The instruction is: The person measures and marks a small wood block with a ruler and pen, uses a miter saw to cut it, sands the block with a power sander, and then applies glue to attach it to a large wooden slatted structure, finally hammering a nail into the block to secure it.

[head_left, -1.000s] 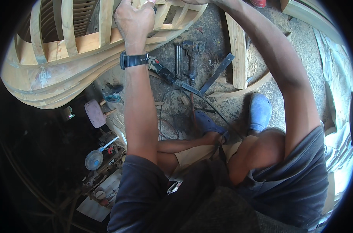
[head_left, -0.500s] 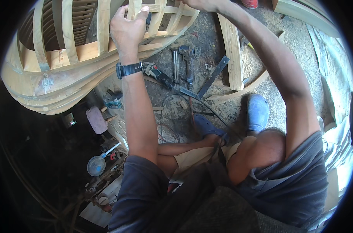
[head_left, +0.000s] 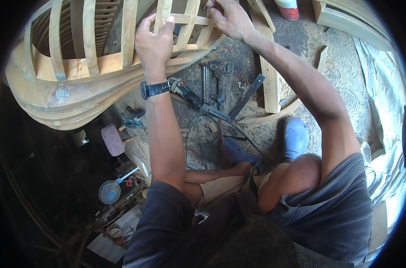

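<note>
A wooden boat hull frame (head_left: 78,96) with upright ribs and curved planks fills the upper left. My left hand (head_left: 154,44), with a black watch at its wrist, is closed around one pale rib (head_left: 163,12), its fingers on one side and the thumb on the other. A thin wooden strip (head_left: 185,19) runs crosswise between the ribs, its left end by that thumb. Near the strip's right end, my right hand (head_left: 232,20) has its fingers bent together in a pinch. Whatever lies between those fingertips is too small to make out.
On the floor lie an angle grinder (head_left: 185,93), a drill-like power tool (head_left: 221,73), a dark flat metal bar (head_left: 247,96) and a thick wooden beam (head_left: 270,85). Cables loop near my blue clogs (head_left: 296,134). A red-and-white can (head_left: 287,9) stands at the upper right.
The view has shifted, so the hull appears further right. My right hand has come lower into view, its bent fingers now showing by the ribs. My left hand keeps its grip on the rib.
</note>
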The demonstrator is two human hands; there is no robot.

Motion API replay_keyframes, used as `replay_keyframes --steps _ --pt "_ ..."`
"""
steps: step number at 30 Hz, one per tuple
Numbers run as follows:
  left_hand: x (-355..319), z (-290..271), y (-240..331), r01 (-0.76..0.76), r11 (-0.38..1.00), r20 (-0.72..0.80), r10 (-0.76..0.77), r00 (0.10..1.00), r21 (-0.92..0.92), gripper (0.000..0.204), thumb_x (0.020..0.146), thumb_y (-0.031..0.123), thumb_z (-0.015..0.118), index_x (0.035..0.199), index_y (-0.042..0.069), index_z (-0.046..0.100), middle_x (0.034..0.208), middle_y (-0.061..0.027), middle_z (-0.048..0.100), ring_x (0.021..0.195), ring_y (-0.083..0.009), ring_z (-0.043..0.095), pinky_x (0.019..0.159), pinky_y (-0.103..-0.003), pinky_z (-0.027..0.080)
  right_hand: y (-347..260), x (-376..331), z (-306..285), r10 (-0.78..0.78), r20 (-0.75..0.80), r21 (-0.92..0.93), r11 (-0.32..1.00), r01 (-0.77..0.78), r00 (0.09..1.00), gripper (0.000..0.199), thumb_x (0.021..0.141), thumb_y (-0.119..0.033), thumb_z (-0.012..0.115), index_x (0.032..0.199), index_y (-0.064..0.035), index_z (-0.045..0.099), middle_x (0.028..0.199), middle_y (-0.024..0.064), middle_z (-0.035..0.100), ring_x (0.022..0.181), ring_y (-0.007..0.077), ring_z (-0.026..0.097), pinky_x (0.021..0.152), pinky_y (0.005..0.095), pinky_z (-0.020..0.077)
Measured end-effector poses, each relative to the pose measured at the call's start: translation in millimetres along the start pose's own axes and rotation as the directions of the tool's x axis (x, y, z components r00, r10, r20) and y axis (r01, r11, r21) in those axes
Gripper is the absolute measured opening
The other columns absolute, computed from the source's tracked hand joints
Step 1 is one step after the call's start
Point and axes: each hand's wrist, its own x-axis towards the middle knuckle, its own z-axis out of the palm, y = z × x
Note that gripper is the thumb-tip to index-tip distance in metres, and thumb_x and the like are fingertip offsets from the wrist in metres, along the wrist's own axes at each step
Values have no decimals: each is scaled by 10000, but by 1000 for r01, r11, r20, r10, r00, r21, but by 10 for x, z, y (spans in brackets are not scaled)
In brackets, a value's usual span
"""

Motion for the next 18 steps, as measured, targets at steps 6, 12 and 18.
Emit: replay_keyframes --steps 6,12,18 --pt "-557 129 8 -189 977 -250 208 946 97 542 938 171 665 1399 -77 525 1383 -236 578 1286 -338 569 1145 -442 411 130 -8 -112 1 -45 -3 1000 -1 999 147 915 -59 520 1054 -22 549 893 245 634 902 465 638 801 499 510" --pt "-1586 574 70 35 998 -188 -43 981 -47 545 921 152 675 1410 -26 511 1418 -185 552 1311 -328 535 1094 -439 415 121 -31 -162 94 -91 46 995 -90 991 179 936 -129 596 1070 -23 544 875 239 643 860 441 663 764 476 517" --pt "-1503 607 34 158 964 -82 -179 980 -215 473 956 96 643 1390 -42 517 1365 -169 608 1251 -284 579 1066 -391 443 8 -4 -165 208 176 6 977 -212 962 205 937 -217 649 928 -13 663 841 203 683 838 392 689 766 434 531"
